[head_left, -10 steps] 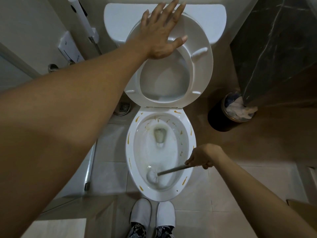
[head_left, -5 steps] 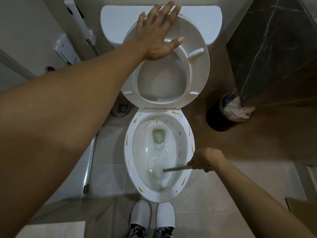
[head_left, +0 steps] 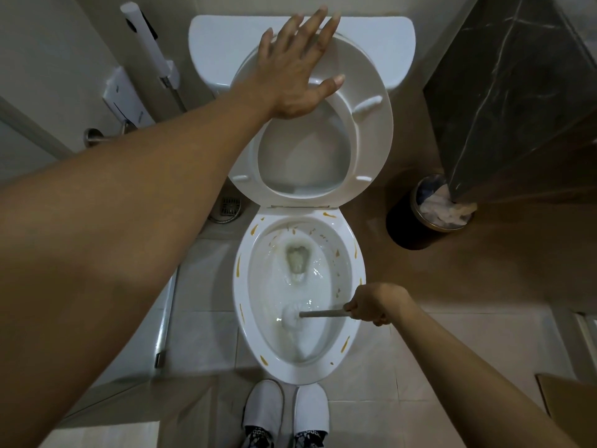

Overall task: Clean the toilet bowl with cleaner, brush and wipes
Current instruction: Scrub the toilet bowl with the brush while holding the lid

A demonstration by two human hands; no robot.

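Your right hand (head_left: 371,305) grips the brush (head_left: 292,320), whose head is down in the toilet bowl (head_left: 245,334) near the front. Your flat left hand (head_left: 297,69) presses the lifted seat (head_left: 368,130) back. Scrub up to the yellow marks (head_left: 239,270) on the rim too.

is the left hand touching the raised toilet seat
Touching. The head view shows the left hand spread flat with straight fingers, its palm and thumb lying on the top rim of the raised toilet seat, with no gap visible between them.

Dim, warm light; wide-angle bending at the edges; glints on the bowl water (head_left: 310,300); brush head perhaps motion-blurred.
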